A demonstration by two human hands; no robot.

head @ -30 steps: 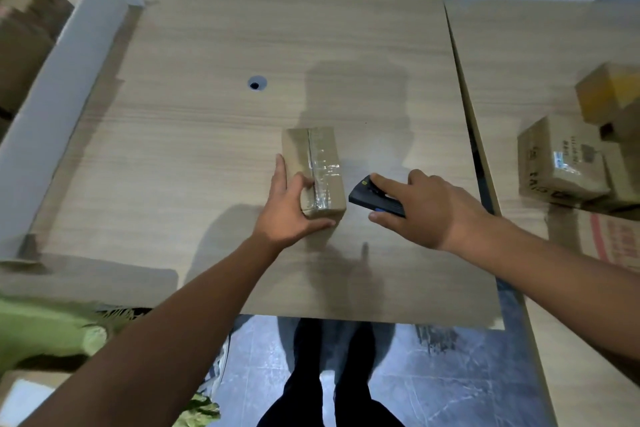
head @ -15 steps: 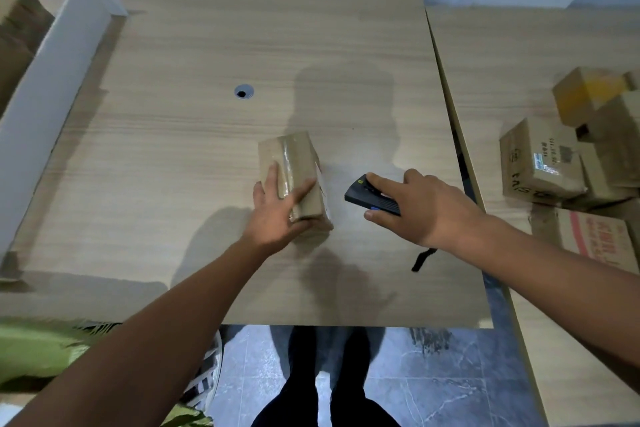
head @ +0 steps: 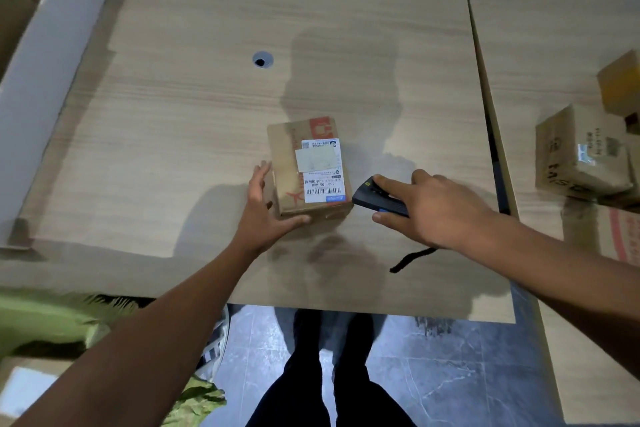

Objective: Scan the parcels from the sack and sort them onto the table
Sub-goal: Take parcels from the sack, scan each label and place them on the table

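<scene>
Parcel (head: 308,170), label side now up (scanner (head: 379,199) alongside)

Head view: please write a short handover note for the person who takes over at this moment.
Left hand: open, straight fingers against the parcel's left side.
Right hand: grips the scanner, its tip beside the parcel.
Parcel: on the table, label up.
Done: other boxes lie on the right table.
Left: probably scan this label, sort the parcel, go on with the green sack.
</scene>
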